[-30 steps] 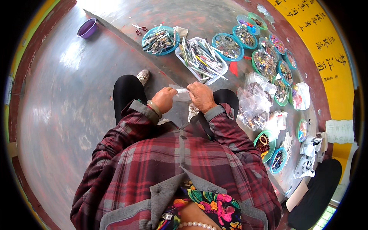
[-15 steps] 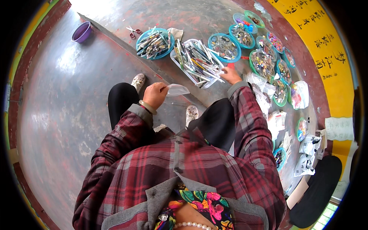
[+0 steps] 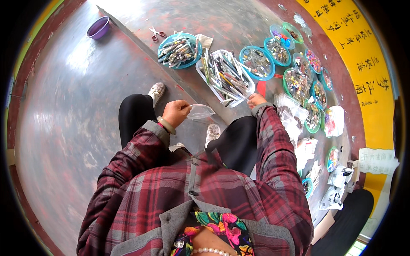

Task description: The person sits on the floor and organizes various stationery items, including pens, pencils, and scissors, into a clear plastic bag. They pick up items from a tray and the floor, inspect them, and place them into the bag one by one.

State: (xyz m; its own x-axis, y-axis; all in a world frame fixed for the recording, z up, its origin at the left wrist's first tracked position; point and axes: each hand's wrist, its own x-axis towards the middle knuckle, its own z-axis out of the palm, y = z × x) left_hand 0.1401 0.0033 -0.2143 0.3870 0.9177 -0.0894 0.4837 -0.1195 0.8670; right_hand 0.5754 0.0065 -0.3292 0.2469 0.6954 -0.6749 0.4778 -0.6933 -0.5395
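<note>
My left hand (image 3: pixel 176 113), above the gap between my knees, pinches a small clear plastic bag (image 3: pixel 200 112) that hangs to its right. A white basket (image 3: pixel 200 65) full of pens (image 3: pixel 226 77) stands on the floor in front of me. By the near right corner of that basket is my right hand (image 3: pixel 257 100), its fingers closed on the end of a slim pen; most of the pen is hard to make out. Left of the basket, a round blue basket (image 3: pixel 160 56) holds more pens and markers.
Scissors (image 3: pixel 156 33) and a purple basin (image 3: pixel 98 28) lie farther left. To the right stand several round baskets of small items, including a blue one (image 3: pixel 273 68) and a green one (image 3: pixel 285 87). Clear plastic bags (image 3: pixel 292 112) lie near my right arm.
My right hand has drawn back from the basket's edge, a little toward me. The left hand has shifted slightly nearer me, and the plastic bag in it hangs wider.
</note>
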